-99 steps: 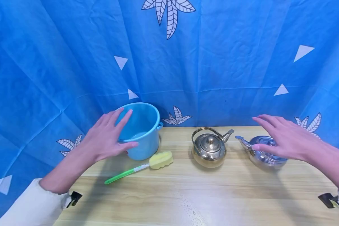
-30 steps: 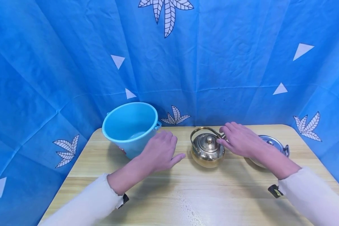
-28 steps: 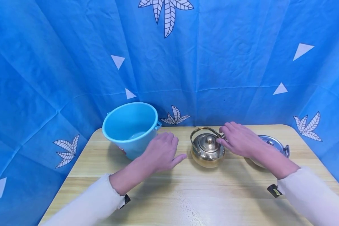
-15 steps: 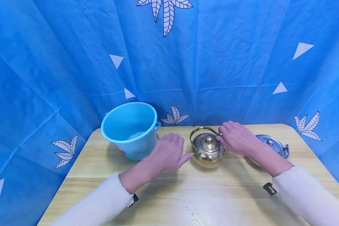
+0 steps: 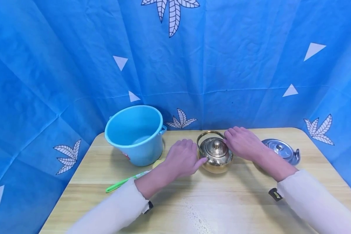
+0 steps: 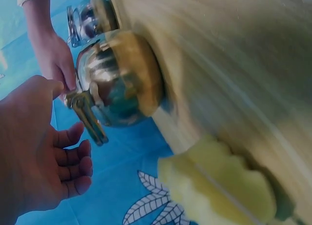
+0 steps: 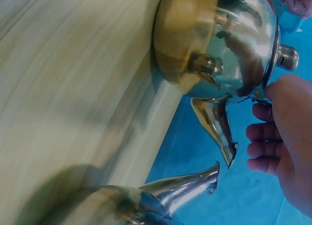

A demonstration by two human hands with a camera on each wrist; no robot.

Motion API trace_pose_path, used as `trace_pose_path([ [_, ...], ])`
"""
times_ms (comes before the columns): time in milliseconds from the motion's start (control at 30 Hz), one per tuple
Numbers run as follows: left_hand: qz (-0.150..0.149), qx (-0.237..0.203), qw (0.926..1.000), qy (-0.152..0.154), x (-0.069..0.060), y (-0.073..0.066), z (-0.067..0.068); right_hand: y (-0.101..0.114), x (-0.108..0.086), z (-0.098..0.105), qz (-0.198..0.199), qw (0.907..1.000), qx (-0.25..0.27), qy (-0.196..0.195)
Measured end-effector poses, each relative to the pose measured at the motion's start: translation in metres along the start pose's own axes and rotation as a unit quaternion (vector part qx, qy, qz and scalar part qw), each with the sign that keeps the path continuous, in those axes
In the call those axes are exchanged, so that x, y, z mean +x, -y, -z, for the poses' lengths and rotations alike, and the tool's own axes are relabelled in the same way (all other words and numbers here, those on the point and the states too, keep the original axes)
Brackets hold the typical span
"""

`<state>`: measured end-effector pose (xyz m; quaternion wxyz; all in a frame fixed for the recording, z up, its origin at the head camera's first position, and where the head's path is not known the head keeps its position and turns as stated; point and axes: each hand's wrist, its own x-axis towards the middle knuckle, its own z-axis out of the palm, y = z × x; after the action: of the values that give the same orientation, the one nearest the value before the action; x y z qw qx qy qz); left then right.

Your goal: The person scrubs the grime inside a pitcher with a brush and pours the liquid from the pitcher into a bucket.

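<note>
In the head view, a gold kettle (image 5: 217, 164) stands on the wooden table, lid on, its arched handle (image 5: 209, 132) raised. My right hand (image 5: 242, 143) pinches the handle's right end; the right wrist view shows that hand (image 7: 297, 132) with thumb and curled fingers at the kettle's (image 7: 195, 25) rim. My left hand (image 5: 182, 159) hovers at the kettle's left side. In the left wrist view this hand (image 6: 29, 152) has loosely curled fingers holding nothing, its thumb near the handle (image 6: 88, 120). My right hand covers the spout in the head view.
A light blue bucket (image 5: 152, 151) stands at the back left. Before it lies a green-handled brush (image 5: 120, 184) with a yellow sponge head (image 6: 219, 178), partly behind my left arm. A silver kettle (image 5: 284, 153) is at the right, and a blue curtain (image 5: 237, 65) hangs behind.
From above the table's sides, both hands have come inward to the gold kettle. Over the last half second my left hand has moved further right, uncovering the brush's green handle; the right has shifted slightly left.
</note>
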<state>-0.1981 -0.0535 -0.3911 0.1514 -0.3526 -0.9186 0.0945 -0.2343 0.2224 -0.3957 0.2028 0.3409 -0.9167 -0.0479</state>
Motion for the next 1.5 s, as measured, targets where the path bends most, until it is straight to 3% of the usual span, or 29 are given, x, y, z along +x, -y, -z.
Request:
trace_pose_path([
  [400, 0.038, 0.011, 0.9991, -0.012, 0.008, -0.020, -0.012, 0.001, 0.000, -0.007, 0.007, 0.9998, -0.007, -0.017],
  [633, 0.088, 0.018, 0.9953, -0.038, 0.011, -0.028, -0.016, 0.003, 0.002, -0.007, 0.006, 1.0000, 0.004, -0.003],
  [867, 0.113, 0.042, 0.9903, -0.069, 0.014, -0.037, -0.020, 0.003, 0.004, -0.007, 0.004, 1.0000, 0.007, -0.002],
  [1067, 0.138, 0.087, 0.9802, -0.112, 0.014, -0.044, -0.021, 0.005, 0.005, -0.004, -0.006, 0.9997, 0.016, 0.015],
  [1267, 0.151, 0.119, 0.9758, -0.105, 0.013, -0.046, -0.021, 0.008, 0.006, -0.005, 0.002, 0.9999, 0.007, 0.014],
  [1500, 0.138, 0.140, 0.9761, -0.094, 0.013, -0.041, -0.022, 0.012, 0.005, -0.004, -0.003, 0.9998, -0.007, 0.020],
])
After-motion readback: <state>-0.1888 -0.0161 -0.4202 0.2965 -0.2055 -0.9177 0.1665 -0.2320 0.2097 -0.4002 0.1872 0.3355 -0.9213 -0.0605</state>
